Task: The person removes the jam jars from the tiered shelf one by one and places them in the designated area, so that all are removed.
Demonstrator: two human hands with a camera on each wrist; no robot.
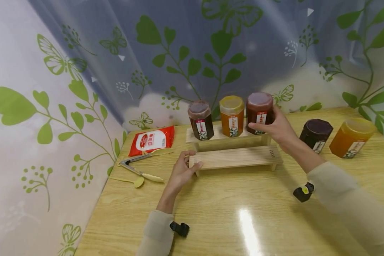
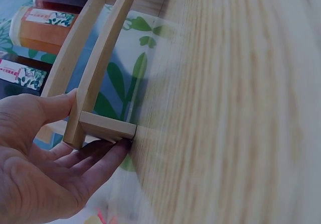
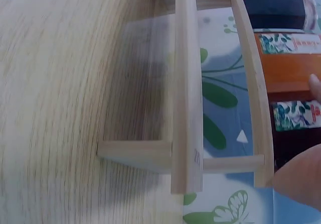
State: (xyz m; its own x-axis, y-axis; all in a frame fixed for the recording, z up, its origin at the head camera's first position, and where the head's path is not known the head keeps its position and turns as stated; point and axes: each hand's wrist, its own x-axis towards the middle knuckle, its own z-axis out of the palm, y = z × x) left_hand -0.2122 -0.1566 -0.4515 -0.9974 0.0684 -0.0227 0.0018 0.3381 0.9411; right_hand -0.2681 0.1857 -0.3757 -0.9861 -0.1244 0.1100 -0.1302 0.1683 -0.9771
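On the wooden table (image 1: 230,220) stands a two-step wooden rack (image 1: 233,158), its lower step's left end gripped by the left hand (image 1: 182,172). The right hand (image 1: 275,128) wraps thumb and fingers around the dark red jar (image 1: 259,112) on the upper step (rightmost of three), beside the orange jar (image 1: 232,115).

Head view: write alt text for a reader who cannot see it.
A person's right hand grips a dark red jar on the top step of a wooden two-step rack, beside an orange jar and another dark jar. The left hand holds the rack's lower step. Two more jars stand on the table.
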